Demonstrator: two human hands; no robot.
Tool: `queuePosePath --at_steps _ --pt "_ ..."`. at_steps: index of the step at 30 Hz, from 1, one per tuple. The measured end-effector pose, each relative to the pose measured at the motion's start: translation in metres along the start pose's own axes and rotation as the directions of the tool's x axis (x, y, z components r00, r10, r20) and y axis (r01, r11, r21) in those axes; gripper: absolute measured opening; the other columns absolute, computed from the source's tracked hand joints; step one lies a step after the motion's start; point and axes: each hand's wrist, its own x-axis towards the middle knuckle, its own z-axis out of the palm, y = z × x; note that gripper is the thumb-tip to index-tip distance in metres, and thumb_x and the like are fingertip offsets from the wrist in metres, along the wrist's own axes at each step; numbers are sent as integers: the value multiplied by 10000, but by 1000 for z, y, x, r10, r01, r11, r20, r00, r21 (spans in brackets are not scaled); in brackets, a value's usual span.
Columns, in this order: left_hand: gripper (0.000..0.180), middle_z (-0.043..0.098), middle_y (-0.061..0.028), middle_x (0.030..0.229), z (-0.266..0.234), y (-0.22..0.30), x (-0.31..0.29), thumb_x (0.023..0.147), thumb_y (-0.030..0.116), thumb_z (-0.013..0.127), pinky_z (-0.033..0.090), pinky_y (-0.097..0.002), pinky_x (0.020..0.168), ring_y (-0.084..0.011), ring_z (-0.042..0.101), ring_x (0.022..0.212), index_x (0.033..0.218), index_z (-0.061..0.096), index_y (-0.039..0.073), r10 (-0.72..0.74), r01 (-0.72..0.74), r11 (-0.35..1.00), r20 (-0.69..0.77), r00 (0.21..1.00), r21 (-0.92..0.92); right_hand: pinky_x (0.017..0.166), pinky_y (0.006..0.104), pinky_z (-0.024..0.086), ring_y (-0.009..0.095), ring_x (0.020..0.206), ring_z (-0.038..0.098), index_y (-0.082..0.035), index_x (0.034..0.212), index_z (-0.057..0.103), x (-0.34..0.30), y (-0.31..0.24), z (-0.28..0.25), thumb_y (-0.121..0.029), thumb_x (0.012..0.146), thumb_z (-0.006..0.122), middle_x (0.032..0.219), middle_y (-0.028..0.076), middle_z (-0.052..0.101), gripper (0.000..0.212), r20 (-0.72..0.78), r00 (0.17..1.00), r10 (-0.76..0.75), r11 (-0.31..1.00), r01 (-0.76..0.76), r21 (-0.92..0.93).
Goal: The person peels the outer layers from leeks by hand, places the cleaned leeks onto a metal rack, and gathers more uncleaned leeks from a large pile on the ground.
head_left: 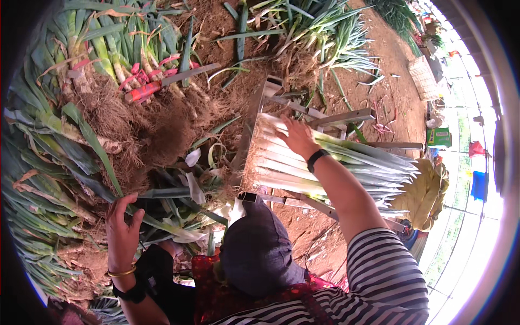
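Observation:
My right hand (pixel 297 138) lies with spread fingers on a row of trimmed leeks (pixel 287 170), which have white stalks and green tops. The leeks rest across a metal frame (pixel 346 116), their root ends toward the left. At the lower left, my left hand (pixel 123 230) is raised beside the untrimmed leeks, its thumb and fingers apart. A long green leek leaf (pixel 100 146) reaches down to its fingertips; no grip on it shows. A knife (pixel 146 92) with a red-wrapped handle lies on the rooty leeks at the upper left.
Untrimmed leeks (pixel 46 179) are heaped along the left side. Another leafy bundle (pixel 330 43) lies beyond the frame on the dirt floor (pixel 398 100). Peeled leaves (pixel 189 235) are scattered left of the frame. A green box (pixel 439 137) and a yellowish sack (pixel 428 192) stand at the right.

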Motion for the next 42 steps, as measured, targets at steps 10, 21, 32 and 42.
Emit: queuePosePath --at_steps 10,21,32,42 --pt "279 630 -104 955 -1 -14 -9 750 118 667 427 -391 826 -307 579 910 1013 590 70 182 -182 983 -113 977 8 1039 421 305 328 1261 377 -115 1395 283 16 12 -16 -492 835 534 1376 172 384 720 152 986 -72 974 36 222" --pt "262 630 -103 893 -33 -21 -22 772 134 667 447 -364 768 -292 591 845 1007 583 51 198 -256 959 -368 909 -117 579 302 494 157 627 649 -87 914 645 4 -60 -155 -221 897 514 701 66 668 188 -495 857 144 884 113 453" --pt "270 632 -117 954 -58 -27 -22 777 21 648 464 -302 796 -222 619 906 1040 585 12 -19 -289 847 -569 822 -446 709 306 533 216 806 667 -72 1045 604 16 -344 -189 -188 858 590 885 139 667 221 -387 719 -577 574 694 435" --pt "256 629 -99 940 -74 -44 -37 791 34 644 457 -296 798 -203 607 891 1041 592 27 -94 -309 800 -616 782 -515 946 420 399 358 1149 450 -49 1299 392 61 -450 -109 -206 783 624 1299 194 399 587 -336 755 -563 760 633 148"
